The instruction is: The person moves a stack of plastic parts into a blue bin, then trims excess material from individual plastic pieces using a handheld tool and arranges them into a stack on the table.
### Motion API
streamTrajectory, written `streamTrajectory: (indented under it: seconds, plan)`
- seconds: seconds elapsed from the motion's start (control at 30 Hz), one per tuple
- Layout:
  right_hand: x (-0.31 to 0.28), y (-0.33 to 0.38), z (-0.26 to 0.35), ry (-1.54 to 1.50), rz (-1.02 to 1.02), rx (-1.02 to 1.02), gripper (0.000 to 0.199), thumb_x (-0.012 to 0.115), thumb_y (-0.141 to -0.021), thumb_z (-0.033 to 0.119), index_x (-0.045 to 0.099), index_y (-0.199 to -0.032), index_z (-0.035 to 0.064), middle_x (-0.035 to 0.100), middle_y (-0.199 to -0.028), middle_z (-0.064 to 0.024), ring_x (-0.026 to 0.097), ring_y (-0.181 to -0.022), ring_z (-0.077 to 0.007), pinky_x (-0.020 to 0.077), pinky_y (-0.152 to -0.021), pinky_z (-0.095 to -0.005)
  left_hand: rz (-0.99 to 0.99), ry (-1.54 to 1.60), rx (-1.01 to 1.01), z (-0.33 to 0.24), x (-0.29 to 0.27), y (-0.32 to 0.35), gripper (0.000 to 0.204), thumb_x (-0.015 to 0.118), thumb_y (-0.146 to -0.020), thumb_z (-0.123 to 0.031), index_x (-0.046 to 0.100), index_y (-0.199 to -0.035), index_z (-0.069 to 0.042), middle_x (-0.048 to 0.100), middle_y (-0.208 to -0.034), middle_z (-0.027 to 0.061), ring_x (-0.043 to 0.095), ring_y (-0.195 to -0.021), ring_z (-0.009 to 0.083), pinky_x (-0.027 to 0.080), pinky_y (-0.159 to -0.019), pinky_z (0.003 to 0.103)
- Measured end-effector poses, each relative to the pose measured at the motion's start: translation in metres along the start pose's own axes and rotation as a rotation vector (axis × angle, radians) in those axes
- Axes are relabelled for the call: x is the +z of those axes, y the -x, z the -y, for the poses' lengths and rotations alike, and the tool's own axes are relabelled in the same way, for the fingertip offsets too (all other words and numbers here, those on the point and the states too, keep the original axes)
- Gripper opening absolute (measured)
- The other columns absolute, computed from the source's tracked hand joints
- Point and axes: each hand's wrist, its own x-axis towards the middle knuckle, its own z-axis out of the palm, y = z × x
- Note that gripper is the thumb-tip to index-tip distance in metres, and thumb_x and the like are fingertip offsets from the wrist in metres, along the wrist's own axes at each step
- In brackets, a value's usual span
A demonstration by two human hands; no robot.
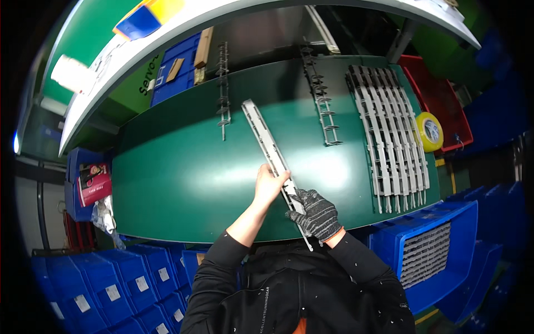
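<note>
A long, narrow grey rail [260, 128] with slots along it slants across the middle of the green table, its lower end near my body. My bare left hand [269, 182] is closed round its middle, thumb across the top. Lower down, my right hand [317, 214], in a dark grey knitted glove, grips the same rail near its near end. To the right, several similar grey rails [389, 133] lie side by side in a stack. Two thin racks with small discs stand farther back: a left rack [223, 89] and a right rack [320, 97].
A yellow tape roll [430, 132] and a red tray [439, 94] sit past the stack. At right front, a blue crate [467, 234] holds more grey rails. Several blue bins [100, 278] line the lower left. A blue box [75, 172] flanks the table's left edge; a shelf [267, 10] arches overhead.
</note>
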Motion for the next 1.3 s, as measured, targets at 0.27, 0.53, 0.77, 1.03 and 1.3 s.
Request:
streamTrajectory:
  seconds: [0.27, 0.53, 0.77, 1.03, 1.3]
  plan:
    - [-0.086, 0.046, -0.022, -0.229, -0.499, 0.407, 0.033, 0.067, -0.074, 0.016, 0.057, -0.102, 0.0011, 0.060, -0.086, -0.0127, 0.061, -0.073, -0.0236, 0.0497, -0.066, -0.0324, 0.298, 0.058, 0.153, -0.115, 0.081, -0.011, 0.048, 0.069, -0.068, -0.027, 0.050, -0.095, 0.007, 0.059, -0.087, 0.0172, 0.060, -0.076, 0.0200, 0.049, -0.069, 0.031]
    - [-0.106, 0.092, -0.040, -0.253, -0.602, 0.590, 0.021, 0.062, -0.076, 0.006, 0.059, -0.096, 0.0010, 0.062, -0.084, -0.0126, 0.062, -0.074, -0.0238, 0.0493, -0.067, -0.0319, 0.268, -0.322, 0.196, -0.157, 0.160, -0.039, 0.052, 0.069, -0.068, -0.028, 0.052, -0.103, 0.007, 0.062, -0.096, 0.0223, 0.060, -0.093, 0.0318, 0.046, -0.082, 0.037]
    - [-0.094, 0.098, -0.051, -0.328, -0.577, 0.559, 0.017, 0.063, -0.075, 0.006, 0.062, -0.091, 0.0027, 0.063, -0.083, -0.0137, 0.062, -0.072, -0.0262, 0.0488, -0.065, -0.0321, 0.307, -0.245, 0.260, -0.143, 0.180, -0.055, 0.056, 0.068, -0.071, -0.030, 0.049, -0.109, 0.008, 0.060, -0.101, 0.0218, 0.060, -0.095, 0.0318, 0.045, -0.084, 0.036]
    - [-0.081, 0.095, -0.046, -0.396, -0.431, 0.543, 0.019, 0.063, -0.076, 0.007, 0.061, -0.095, 0.0031, 0.063, -0.084, -0.0133, 0.063, -0.076, -0.0250, 0.0493, -0.066, -0.0320, -0.009, -0.487, 0.820, -0.141, 0.135, -0.068, 0.044, 0.064, -0.074, -0.026, 0.055, -0.112, -0.006, 0.053, -0.113, 0.0124, 0.049, -0.106, 0.0285, 0.039, -0.090, 0.038]
    - [-0.060, 0.082, -0.030, -0.419, -0.232, 0.455, 0.020, 0.063, -0.078, 0.018, 0.063, -0.094, 0.0060, 0.063, -0.089, -0.0126, 0.060, -0.080, -0.0290, 0.0481, -0.072, -0.0365, -0.039, -1.017, 0.767, -0.097, 0.068, -0.155, 0.058, 0.060, -0.077, -0.044, 0.044, -0.127, -0.020, 0.035, -0.138, 0.0079, 0.026, -0.130, 0.0304, 0.021, -0.102, 0.054]
